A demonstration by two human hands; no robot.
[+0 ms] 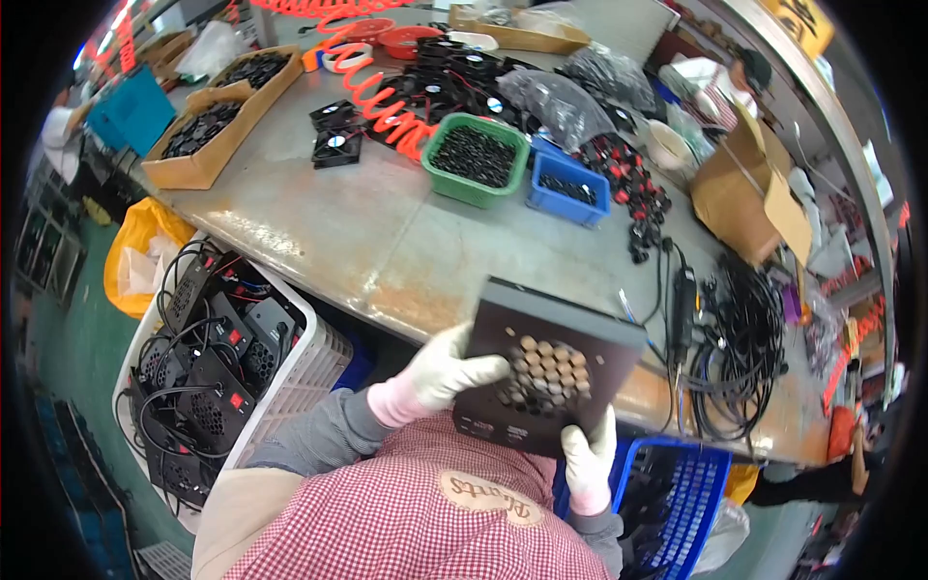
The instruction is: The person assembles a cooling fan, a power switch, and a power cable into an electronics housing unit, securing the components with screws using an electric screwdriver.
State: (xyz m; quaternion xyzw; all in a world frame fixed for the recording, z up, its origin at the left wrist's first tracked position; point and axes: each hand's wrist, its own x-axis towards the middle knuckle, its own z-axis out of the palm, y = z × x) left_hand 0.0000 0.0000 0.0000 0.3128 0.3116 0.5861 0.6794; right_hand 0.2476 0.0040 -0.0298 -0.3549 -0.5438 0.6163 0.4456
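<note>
A black metal casing with a cluster of round vent holes is held up over the table's near edge, slightly tilted. My left hand, in a white glove, grips its left side, thumb lying across the face by the holes. At the lower right corner, my gloved right hand holds the same casing, most of its fingers hidden behind. Beyond the casing are a green basket of small black parts and a blue bin with more small black parts.
A white crate at left holds several black units with cables. A blue crate stands below at right. On the metal table lie a black power screwdriver, coiled black cables, fans and cardboard boxes.
</note>
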